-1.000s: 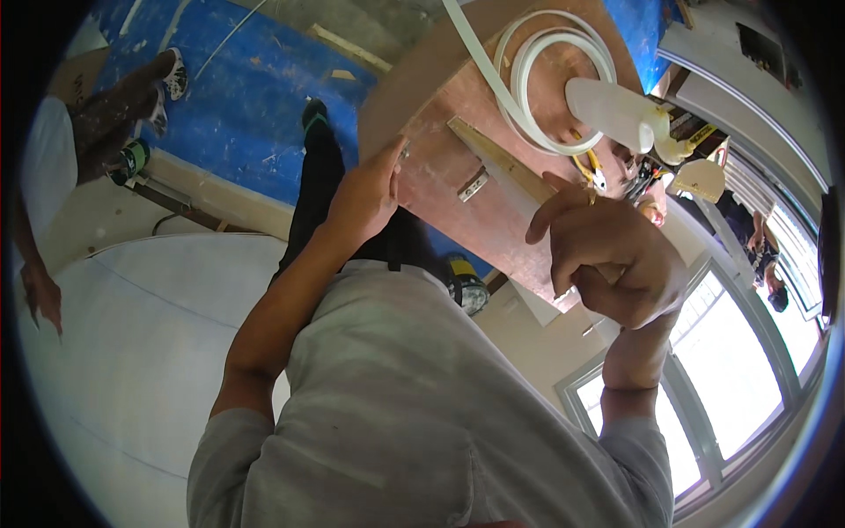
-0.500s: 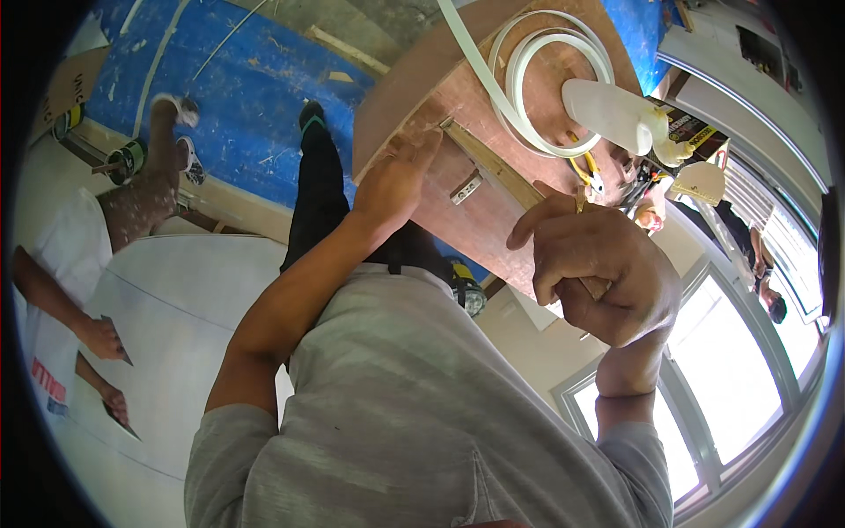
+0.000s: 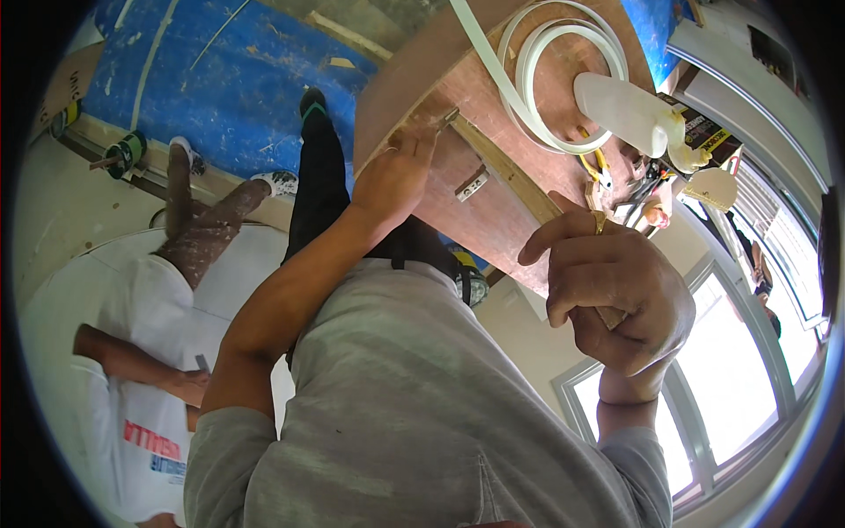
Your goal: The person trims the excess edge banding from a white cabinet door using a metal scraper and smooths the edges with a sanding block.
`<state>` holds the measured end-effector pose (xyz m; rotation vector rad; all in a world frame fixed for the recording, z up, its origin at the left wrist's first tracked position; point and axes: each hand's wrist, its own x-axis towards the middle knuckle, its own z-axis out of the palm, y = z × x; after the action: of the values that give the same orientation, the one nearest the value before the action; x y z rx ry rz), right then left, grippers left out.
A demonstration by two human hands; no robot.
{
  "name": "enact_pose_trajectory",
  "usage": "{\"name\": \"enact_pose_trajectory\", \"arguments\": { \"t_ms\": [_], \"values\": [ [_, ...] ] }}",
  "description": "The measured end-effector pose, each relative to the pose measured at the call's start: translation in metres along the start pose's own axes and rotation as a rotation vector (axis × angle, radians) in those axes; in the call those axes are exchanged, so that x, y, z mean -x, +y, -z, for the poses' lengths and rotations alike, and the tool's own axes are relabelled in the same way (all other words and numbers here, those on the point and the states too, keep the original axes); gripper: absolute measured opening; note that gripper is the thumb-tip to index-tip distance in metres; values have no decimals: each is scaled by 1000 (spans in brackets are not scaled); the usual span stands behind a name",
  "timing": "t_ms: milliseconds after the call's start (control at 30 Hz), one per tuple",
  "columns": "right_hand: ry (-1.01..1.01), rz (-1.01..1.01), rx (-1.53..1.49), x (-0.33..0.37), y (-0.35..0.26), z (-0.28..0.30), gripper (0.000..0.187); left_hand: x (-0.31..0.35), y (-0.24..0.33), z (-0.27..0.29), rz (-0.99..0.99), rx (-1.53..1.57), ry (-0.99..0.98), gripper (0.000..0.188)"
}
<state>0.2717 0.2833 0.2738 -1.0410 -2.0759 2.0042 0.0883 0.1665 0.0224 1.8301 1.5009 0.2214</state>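
My left hand (image 3: 390, 182) rests on the near left edge of a brown wooden board surface (image 3: 519, 251). Its fingers stretch forward, the tips beside the far end of a narrow wooden strip (image 3: 502, 163). That strip runs across the board towards my right hand (image 3: 620, 282), which is raised over the near right side with curled fingers. A corner of a small brown flat piece (image 3: 610, 317) shows between those fingers; its kind is unclear. A small pale fitting with holes (image 3: 473, 185) lies left of the strip.
A coil of white edging (image 3: 528, 88), a whitish bottle (image 3: 620, 113), yellow-handled pliers (image 3: 598, 169) and a tan disc (image 3: 710, 187) lie farther right. Blue sheeting (image 3: 238, 97) covers the floor. A co-worker in a white shirt (image 3: 145, 352) is close on my left. Windows (image 3: 722, 361) stand at right.
The co-worker at left has moved towards me, legs and arms shifted to the right. My hands keep nearly the same pose, the right one slightly farther right in the picture.
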Motion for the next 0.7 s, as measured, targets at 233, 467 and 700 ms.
{"name": "enact_pose_trajectory", "arguments": {
  "t_ms": [233, 467, 700],
  "values": [
    [27, 11, 6, -2, -2, -1, 24, 2, -12, -13, -116, -81, 150, 52],
    [12, -13, 20, 0, -3, -4, 22, 4, -15, -22, -117, -119, 150, 56],
    [30, -81, 21, 2, -9, -13, 23, 5, -19, -28, -144, -105, 219, 56]
  ]
}}
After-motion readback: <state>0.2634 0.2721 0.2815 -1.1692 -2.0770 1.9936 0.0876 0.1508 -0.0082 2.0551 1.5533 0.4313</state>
